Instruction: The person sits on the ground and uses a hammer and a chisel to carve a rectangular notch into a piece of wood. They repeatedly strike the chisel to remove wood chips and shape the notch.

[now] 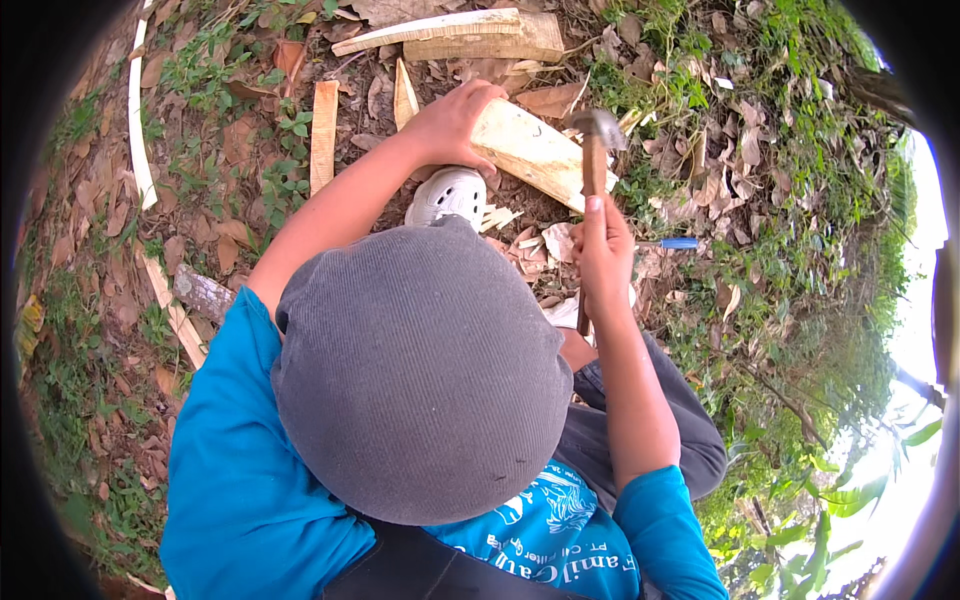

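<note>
The left hand (450, 122) is pinning the pale wood piece (535, 152) down while the right hand (603, 250) is gripping the hammer (594, 150) (raised), ideally striking well apart from those fingers.

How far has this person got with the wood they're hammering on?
Some work looks done: pale wood chips lie by the white shoe, and cut strips rest on the leaf litter. In hand now: the left hand steadies a pale wood block while the right hand raises a hammer over it. The block is whole, so it looks unfinished. More boards lie beyond.
</note>
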Tool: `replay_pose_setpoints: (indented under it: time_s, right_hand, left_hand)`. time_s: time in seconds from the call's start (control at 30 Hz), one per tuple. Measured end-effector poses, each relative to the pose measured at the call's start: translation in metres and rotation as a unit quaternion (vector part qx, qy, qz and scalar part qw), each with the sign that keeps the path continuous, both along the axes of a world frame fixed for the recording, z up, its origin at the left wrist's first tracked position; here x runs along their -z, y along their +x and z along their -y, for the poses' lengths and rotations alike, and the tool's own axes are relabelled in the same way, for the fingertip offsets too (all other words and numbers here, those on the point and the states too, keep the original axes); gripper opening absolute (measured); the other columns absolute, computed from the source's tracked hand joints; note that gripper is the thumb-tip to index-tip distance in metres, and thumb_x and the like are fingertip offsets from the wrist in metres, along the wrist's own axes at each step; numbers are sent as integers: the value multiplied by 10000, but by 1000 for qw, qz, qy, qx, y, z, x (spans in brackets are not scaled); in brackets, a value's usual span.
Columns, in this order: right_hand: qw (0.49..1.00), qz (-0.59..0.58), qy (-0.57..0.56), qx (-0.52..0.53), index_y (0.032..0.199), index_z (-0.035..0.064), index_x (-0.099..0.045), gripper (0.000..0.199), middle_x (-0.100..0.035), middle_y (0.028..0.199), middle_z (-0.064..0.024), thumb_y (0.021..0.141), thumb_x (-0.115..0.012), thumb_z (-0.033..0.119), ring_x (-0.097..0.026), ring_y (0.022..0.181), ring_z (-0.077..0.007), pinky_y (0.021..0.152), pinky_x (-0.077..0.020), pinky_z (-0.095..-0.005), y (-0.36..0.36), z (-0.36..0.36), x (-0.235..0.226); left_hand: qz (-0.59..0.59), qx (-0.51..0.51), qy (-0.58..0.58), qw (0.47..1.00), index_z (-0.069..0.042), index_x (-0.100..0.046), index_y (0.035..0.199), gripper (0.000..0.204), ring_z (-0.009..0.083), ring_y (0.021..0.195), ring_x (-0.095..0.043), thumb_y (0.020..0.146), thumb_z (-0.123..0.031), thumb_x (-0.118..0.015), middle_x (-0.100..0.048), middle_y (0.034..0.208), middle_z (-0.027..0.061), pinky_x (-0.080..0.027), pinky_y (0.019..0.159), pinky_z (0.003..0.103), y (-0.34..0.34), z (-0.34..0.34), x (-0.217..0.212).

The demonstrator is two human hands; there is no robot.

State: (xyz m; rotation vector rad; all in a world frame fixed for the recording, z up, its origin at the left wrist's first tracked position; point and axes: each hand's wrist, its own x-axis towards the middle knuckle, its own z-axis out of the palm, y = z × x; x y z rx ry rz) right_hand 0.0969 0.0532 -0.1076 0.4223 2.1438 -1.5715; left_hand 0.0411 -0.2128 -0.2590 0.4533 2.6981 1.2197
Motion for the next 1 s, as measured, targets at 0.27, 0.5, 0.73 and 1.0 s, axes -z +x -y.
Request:
replay_pose_setpoints:
  time_s: [0.27,0.5,0.73,1.0]
  right_hand:
    - [928,-333,-166,12,1541,21,-368,660,-531,741,-6,1093,-474,495,-481,595,-86,558,-428,-270,-1,19,-17]
    - [1000,-22,-6,11,1413,36,-582,422,-503,757,54,1101,-536,317,-453,608,-33,542,-370,-227,2,15,3]
    - [957,-283,-56,22,1452,56,-499,464,-468,703,19,1113,-475,374,-439,575,-68,548,-375,-234,2,22,-12]
    - [992,104,-40,62,1297,54,-646,385,-529,753,58,1089,-544,363,-461,659,-40,590,-386,-250,41,-3,33]
  left_hand:
    - [-12,-2,-19,1000,-143,-404,1447,1077,360,1372,-495,577,-425,-973,-453,1472,125,-445,1142,473,-10,0,-4]
    - [-30,3,19,999,-142,-391,1458,1117,365,1379,-485,555,-428,-982,-455,1460,139,-443,1145,466,-9,4,-3]
    - [10,7,-1,1000,-143,-378,1469,1123,376,1389,-472,563,-417,-982,-436,1483,148,-436,1152,469,-9,-2,-12]
    - [21,-3,-36,999,-137,-366,1497,1143,375,1436,-416,579,-458,-967,-407,1521,160,-389,1194,461,-14,-1,-12]
